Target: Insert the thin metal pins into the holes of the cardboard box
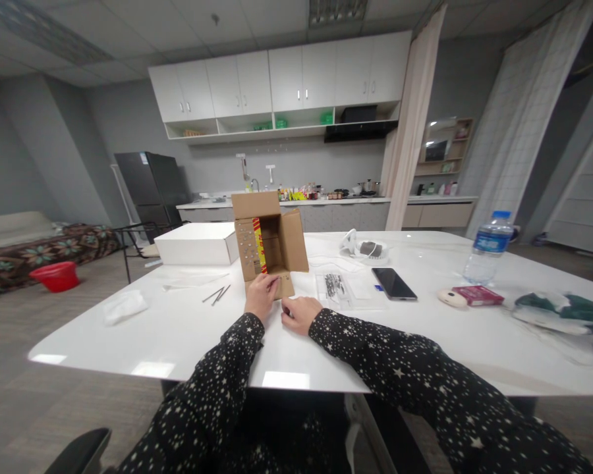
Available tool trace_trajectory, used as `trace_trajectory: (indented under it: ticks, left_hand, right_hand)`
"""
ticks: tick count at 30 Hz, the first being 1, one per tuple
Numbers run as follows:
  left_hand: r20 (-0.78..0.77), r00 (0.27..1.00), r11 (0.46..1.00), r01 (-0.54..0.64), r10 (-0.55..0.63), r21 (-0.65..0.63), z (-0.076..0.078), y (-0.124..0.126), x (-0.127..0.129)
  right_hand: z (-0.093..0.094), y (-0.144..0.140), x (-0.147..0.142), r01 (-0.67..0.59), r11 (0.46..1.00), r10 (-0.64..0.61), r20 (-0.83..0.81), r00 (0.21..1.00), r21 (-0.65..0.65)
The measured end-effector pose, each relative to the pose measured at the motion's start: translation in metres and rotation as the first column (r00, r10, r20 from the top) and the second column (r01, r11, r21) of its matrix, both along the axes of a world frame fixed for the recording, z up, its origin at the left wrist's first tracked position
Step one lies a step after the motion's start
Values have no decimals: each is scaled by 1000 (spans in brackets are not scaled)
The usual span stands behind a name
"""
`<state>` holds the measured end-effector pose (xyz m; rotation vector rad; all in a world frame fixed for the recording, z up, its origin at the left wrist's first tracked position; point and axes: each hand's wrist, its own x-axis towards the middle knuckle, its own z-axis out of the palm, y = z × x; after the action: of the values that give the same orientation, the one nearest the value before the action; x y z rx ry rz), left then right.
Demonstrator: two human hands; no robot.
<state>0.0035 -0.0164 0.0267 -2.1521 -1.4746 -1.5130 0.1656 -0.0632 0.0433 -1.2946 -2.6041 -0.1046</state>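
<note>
A cardboard box [271, 243] stands in front of me with its opening towards me and its flaps spread. Small pale dots stud its left flap, beside a red and yellow strip. My left hand [261, 295] is at the lower flap [285, 286], fingers closed together at its edge; what they pinch is too small to name. On the table just right of it rests my right hand [300, 314], its fingers curled in and their contents hidden. Next to that hand lies a clear plastic case [333, 287] with several small metal pieces.
Thin dark rods [218, 295] lie left of my hands, near a crumpled white bag [126, 307]. Behind them sits a white box [196, 243]. To the right are a phone [394, 284], a water bottle [488, 249], a dark red packet [477, 295] and green-white packaging [561, 311].
</note>
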Motion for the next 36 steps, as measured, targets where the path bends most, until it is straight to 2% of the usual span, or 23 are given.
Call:
trace_trajectory:
  ticks: [19,25,36]
  left_hand:
    - [-73,996,999,-45,45,6,-6,17,3]
    - [-97,995,999,-38,39,8,0,23,3]
    - [-225,971,995,-96,85,-38,15,30,13]
  right_hand:
    - [-2,2,1,13,1000,-13,8,1000,-16]
    - [-1,1,1,15,1000,-14,3,1000,-19]
    - [-4,4,2,0,1000,0,0,1000,18]
